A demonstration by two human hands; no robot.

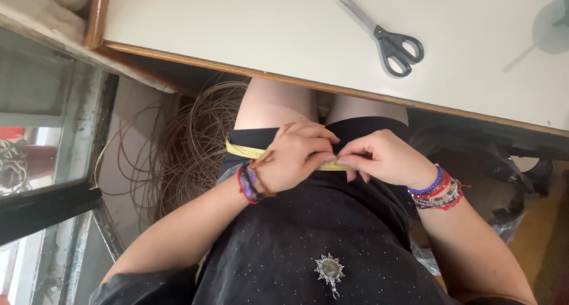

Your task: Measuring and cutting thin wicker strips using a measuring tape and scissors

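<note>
1. here, a yellow tape measure [243, 150] lies flat across the person's lap, over the hem of a black garment [308, 222], a thin band running from the left thigh toward the middle, just below the table's edge.
2. the left hand [293, 154] is curled over the tape, fingers bent in and pinching it near the middle; a reddish-brown bit of cord shows at the wrist beside red and purple bracelets [248, 183].
3. the right hand [382, 157] is also closed down, fingertips pressed onto the tape's end right against the left hand's fingers; the two hands touch. beaded bracelets in blue, red and silver sit on that wrist.
4. on the pale table [249, 26] above, grey-handled scissors [388, 38] lie shut, well apart from the hands.
5. a coil of brown wire-like strands [195, 139] sits on the floor to the left of the knees.
6. a silver sun-shaped pendant [329, 268] hangs on the black garment.
</note>
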